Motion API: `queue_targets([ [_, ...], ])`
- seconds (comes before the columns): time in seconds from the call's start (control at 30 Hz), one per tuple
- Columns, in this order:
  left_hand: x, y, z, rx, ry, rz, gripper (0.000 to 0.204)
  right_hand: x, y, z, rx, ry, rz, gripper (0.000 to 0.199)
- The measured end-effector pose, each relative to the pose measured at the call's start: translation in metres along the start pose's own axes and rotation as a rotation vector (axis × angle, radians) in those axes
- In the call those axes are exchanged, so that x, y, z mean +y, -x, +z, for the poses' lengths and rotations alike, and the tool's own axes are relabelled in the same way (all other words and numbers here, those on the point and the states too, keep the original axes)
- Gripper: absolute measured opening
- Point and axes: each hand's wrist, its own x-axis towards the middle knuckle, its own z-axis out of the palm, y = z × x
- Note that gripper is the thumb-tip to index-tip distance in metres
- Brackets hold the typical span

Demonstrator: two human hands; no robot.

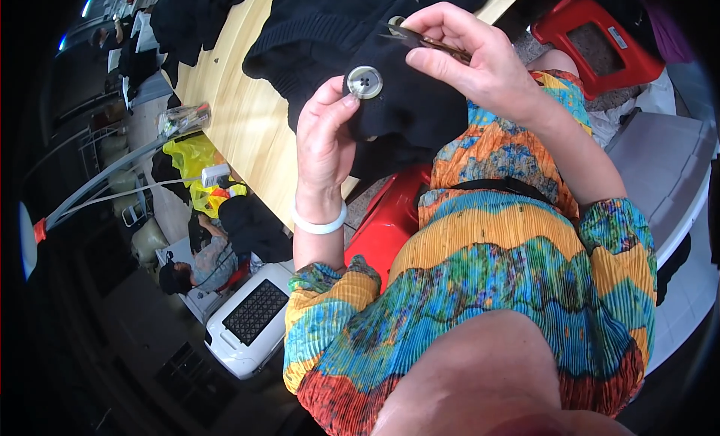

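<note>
My left hand (326, 139) grips a fold of a black knitted garment (409, 98), its thumb pressing just below a large pale round button (364, 82) sewn on the fabric. My right hand (469, 57) holds small thread snips (424, 40) with brownish handles, their dark tips pointing left above the button. A white bangle (320, 224) circles my left wrist. The garment trails up onto a light wooden table (240, 113).
More black clothing (191, 16) lies on the table's far end. A red plastic stool (592, 38) stands at upper right, another red seat (386, 222) below my hands. A white perforated stool (251, 323) and a seated person (199, 263) are at lower left.
</note>
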Motion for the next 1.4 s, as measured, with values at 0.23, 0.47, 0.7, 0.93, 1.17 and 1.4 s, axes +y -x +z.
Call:
queue_targets([
  [0.23, 0.0034, 0.0024, 0.004, -0.038, 0.027, 0.006, 0.019, -0.0091, 0.0002, -0.0002, -0.154, 0.248, -0.121, 0.021],
  [0.47, -0.0002, 0.0018, -0.0036, -0.012, -0.094, 0.012, 0.017, -0.0097, 0.0004, -0.0031, -0.208, 0.299, -0.122, 0.019],
  [0.7, -0.0034, 0.0019, -0.0028, 0.007, -0.069, 0.053, 0.017, -0.0074, 0.0002, -0.0037, -0.225, 0.337, -0.131, 0.017],
  [0.93, -0.0019, 0.0022, 0.0034, -0.001, -0.006, 0.081, 0.018, -0.0082, 0.0036, -0.0014, -0.127, 0.148, -0.002, 0.016],
  [1.17, -0.0042, 0.0024, -0.0006, -0.005, -0.061, 0.113, 0.018, -0.0076, 0.0045, 0.0027, -0.154, 0.3, -0.11, 0.016],
  [1.4, -0.0042, 0.0028, -0.0023, 0.01, -0.045, 0.102, 0.018, -0.0102, 0.0057, 0.0021, -0.113, 0.285, -0.084, 0.015],
])
